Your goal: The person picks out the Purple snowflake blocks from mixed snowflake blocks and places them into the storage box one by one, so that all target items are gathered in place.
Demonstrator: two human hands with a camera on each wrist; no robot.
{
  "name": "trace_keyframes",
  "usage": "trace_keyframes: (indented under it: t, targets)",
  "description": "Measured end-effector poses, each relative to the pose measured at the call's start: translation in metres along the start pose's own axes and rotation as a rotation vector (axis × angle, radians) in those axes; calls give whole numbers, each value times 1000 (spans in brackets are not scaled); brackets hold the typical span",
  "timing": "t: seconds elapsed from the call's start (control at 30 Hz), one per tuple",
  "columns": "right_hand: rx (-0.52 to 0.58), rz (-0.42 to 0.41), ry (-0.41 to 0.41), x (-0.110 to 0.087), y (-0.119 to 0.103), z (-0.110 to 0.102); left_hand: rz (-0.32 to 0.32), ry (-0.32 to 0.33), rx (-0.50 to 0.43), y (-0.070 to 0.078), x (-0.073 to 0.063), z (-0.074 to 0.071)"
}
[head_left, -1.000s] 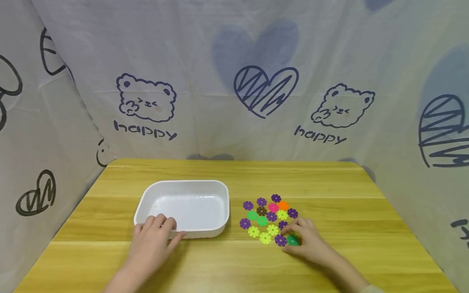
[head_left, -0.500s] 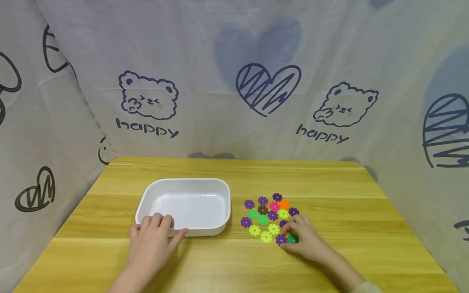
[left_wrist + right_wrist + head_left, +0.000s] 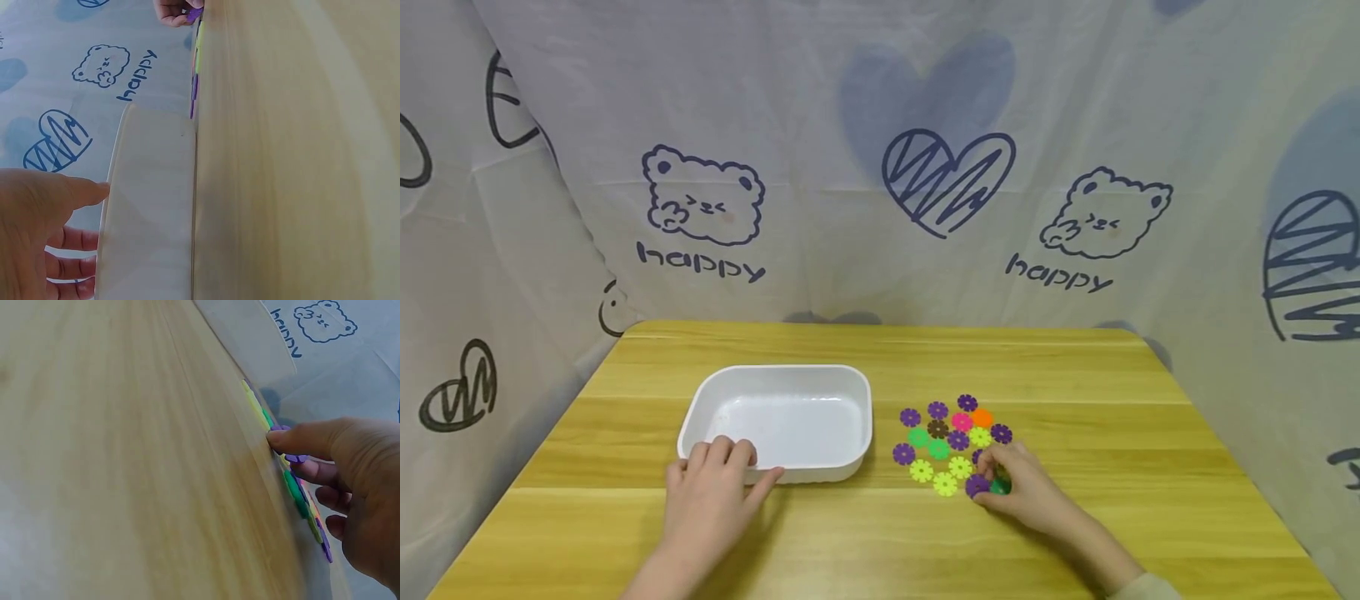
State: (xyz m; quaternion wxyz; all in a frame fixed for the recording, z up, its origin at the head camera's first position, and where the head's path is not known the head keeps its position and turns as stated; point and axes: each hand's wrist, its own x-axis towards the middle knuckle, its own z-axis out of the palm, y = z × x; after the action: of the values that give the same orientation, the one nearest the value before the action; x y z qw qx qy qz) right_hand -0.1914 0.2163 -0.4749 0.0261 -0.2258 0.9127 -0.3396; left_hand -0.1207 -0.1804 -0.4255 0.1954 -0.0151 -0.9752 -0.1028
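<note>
Right wrist: hand [image 3: 357, 478] pinches purple disc [image 3: 296, 459].

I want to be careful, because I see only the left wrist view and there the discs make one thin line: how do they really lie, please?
Observer: In the head view, the discs lie spread in a loose group to the right of the tray.
Operator: Thank you. Is one of them close to the right hand, besides the purple disc in its fingers?
Observer: Yes, the head view shows a dark green disc, partly hidden by the hand.
Operator: And is any disc orange?
Observer: One is: the orange disc lies beside a pink disc.
</note>
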Motion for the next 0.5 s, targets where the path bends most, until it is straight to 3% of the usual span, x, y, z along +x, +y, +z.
trace_keyframes:
  t: [0.27,0.5]
  targets:
    - [130,9,-60,5,0,-4,11,5,4,-1,0,-1]
    - [232,18,-48,21,-5,-8,6,-19,2,-2,0,-1]
